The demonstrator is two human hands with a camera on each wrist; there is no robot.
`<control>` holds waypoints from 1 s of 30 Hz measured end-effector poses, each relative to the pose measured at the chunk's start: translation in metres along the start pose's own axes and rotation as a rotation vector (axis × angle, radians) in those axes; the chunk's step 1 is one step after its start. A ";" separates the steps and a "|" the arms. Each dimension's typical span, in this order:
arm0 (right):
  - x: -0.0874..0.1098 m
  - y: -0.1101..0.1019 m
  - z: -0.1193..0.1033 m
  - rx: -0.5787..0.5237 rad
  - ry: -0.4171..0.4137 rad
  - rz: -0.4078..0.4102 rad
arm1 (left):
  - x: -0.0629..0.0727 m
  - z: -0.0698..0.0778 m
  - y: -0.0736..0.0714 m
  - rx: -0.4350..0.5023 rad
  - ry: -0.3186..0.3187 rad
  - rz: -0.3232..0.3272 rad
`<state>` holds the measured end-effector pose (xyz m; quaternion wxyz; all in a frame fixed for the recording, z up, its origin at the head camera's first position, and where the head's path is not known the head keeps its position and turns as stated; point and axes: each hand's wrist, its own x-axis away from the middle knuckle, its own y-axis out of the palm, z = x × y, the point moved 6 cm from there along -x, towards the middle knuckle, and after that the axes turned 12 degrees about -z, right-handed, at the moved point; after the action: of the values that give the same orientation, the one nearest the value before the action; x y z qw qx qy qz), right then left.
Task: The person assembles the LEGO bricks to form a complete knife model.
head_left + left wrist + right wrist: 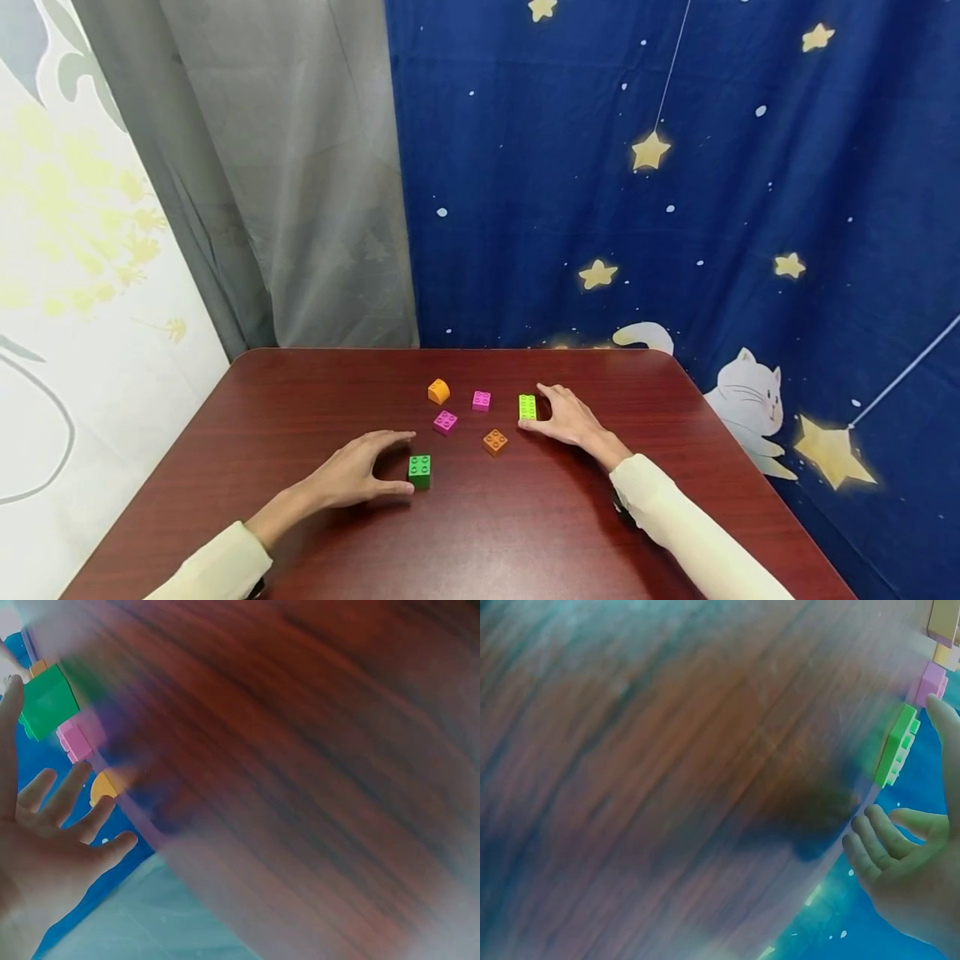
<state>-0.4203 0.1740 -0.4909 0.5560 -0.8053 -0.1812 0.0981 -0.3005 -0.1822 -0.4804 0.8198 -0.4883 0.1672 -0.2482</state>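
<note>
A dark green block (420, 472) with studs on top stands on the table, close to the spread thumb and fingers of my left hand (348, 473). In the left wrist view this green block (49, 703) sits beyond the thumb, and nothing is gripped. On the right, a long lime green block (527, 407) lies beside my right hand (567, 416), whose thumb reaches its near end. From the right wrist view the lime block (897, 746) lies between thumb and fingers, which are apart; whether the thumb touches it I cannot tell.
Between the hands lie an orange-brown block (495, 442), a magenta block (446, 422), a pink block (482, 401) and a rounded yellow-orange block (438, 391). They rest on a reddish-brown table (315, 383). A blue star-patterned curtain (525, 167) and a grey curtain (300, 167) hang behind it.
</note>
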 end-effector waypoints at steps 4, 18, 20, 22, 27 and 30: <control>-0.002 0.002 -0.001 -0.023 -0.014 0.008 | -0.002 0.000 0.003 0.025 0.002 -0.006; -0.009 0.009 0.000 -0.101 -0.035 -0.001 | -0.009 0.001 0.010 0.141 0.044 -0.023; -0.009 0.008 -0.001 -0.103 -0.049 -0.005 | -0.010 0.000 0.010 0.157 0.051 -0.022; -0.010 0.007 -0.002 -0.095 -0.072 -0.008 | -0.011 -0.001 0.009 0.157 0.054 -0.013; -0.010 0.004 -0.003 -0.101 -0.124 0.000 | -0.013 -0.001 0.007 0.143 0.053 0.006; -0.011 0.004 -0.001 -0.115 -0.119 -0.003 | -0.014 -0.002 0.007 0.157 0.047 0.002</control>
<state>-0.4296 0.1675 -0.4946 0.4972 -0.8284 -0.2203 0.1343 -0.3109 -0.1726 -0.4873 0.8517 -0.4162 0.1669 -0.2711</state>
